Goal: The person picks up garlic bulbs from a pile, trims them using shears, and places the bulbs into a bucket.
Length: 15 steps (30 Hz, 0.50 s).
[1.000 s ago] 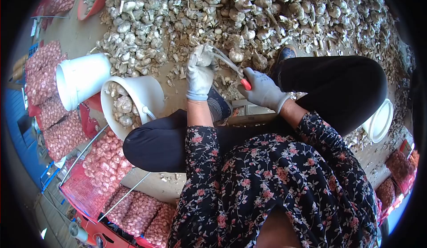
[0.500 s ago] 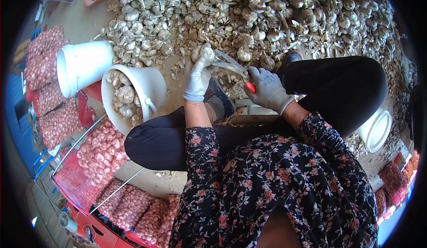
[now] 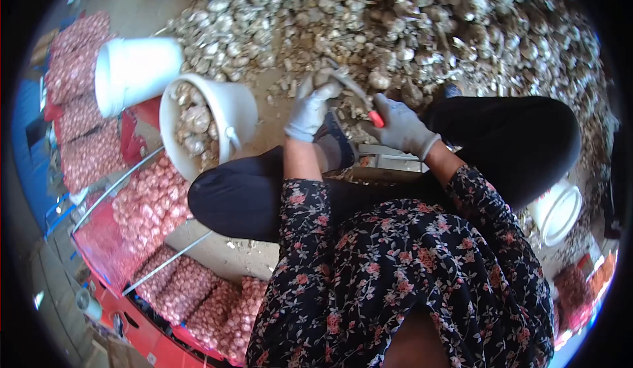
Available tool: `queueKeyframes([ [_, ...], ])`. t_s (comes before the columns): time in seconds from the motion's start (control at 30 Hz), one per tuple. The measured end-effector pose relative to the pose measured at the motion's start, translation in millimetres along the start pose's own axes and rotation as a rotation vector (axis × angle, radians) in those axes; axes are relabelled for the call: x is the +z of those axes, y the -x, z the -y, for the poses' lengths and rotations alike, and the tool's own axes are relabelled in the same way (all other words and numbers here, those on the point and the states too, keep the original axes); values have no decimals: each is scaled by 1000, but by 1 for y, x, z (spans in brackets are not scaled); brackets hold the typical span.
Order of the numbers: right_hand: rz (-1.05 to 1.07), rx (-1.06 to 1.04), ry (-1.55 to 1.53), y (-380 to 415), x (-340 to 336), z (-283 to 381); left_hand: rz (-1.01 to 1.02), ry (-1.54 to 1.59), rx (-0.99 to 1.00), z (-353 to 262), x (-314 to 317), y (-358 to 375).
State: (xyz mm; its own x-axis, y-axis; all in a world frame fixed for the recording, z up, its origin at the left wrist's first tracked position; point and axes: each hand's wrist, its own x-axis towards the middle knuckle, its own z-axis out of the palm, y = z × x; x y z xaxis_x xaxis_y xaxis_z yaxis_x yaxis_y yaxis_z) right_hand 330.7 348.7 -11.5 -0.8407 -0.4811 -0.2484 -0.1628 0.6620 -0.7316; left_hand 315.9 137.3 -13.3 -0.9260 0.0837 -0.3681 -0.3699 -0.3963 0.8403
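Note:
In a pale work glove, my left hand (image 3: 308,109) is closed round a garlic bulb (image 3: 324,78), partly hidden by the fingers. My right hand (image 3: 402,125), gloved too, grips the red handle of the shears (image 3: 356,91). The metal blades point up and left and touch or nearly touch the bulb; whether they are open is too blurred to tell. A large heap of garlic (image 3: 461,25) lies beyond both hands. To the left, a tilted white bucket (image 3: 242,114) holds several garlic bulbs (image 3: 196,119).
Another white bucket (image 3: 142,71) lies on its side at the left. Net sacks of garlic (image 3: 92,150) stand along the left, more (image 3: 198,295) at the lower left. My bent knees flank the work. A white pail (image 3: 560,213) is at the right.
The shears' blades look closer together, and less of the bulb shows. The whole view has shifted slightly, with the buckets now higher and further right.

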Motion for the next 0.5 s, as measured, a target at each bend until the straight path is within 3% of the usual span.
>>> queueKeyframes([
  [0.1,76,90,26,0,1,8,-63,0,-30,-3,-5,6],
  [0.17,104,127,82,3,-5,17,-300,-369,20,-24,-15,8],
  [0.2,113,128,78,4,-2,16,-307,-369,12,-37,-35,14],
  [0.27,-2,145,-57,6,3,9,-1006,-801,500,-69,-97,29],
  [0.3,-1,165,-55,7,1,8,-1150,-517,424,-93,-106,49],
  [0.33,-105,256,-152,5,-4,8,-998,-610,443,-99,-157,65],
  [0.37,-217,348,-247,2,-9,6,-1506,-1154,31,-117,-161,74],
  [0.4,-254,473,-383,-3,-13,0,-1657,-1294,-227,-122,-122,65],
  [0.43,-264,635,-669,-2,-24,3,-1606,-1422,-242,-111,-119,58],
  [0.5,-435,699,-942,-1,-23,-11,-1343,-1995,153,-77,-81,26],
])
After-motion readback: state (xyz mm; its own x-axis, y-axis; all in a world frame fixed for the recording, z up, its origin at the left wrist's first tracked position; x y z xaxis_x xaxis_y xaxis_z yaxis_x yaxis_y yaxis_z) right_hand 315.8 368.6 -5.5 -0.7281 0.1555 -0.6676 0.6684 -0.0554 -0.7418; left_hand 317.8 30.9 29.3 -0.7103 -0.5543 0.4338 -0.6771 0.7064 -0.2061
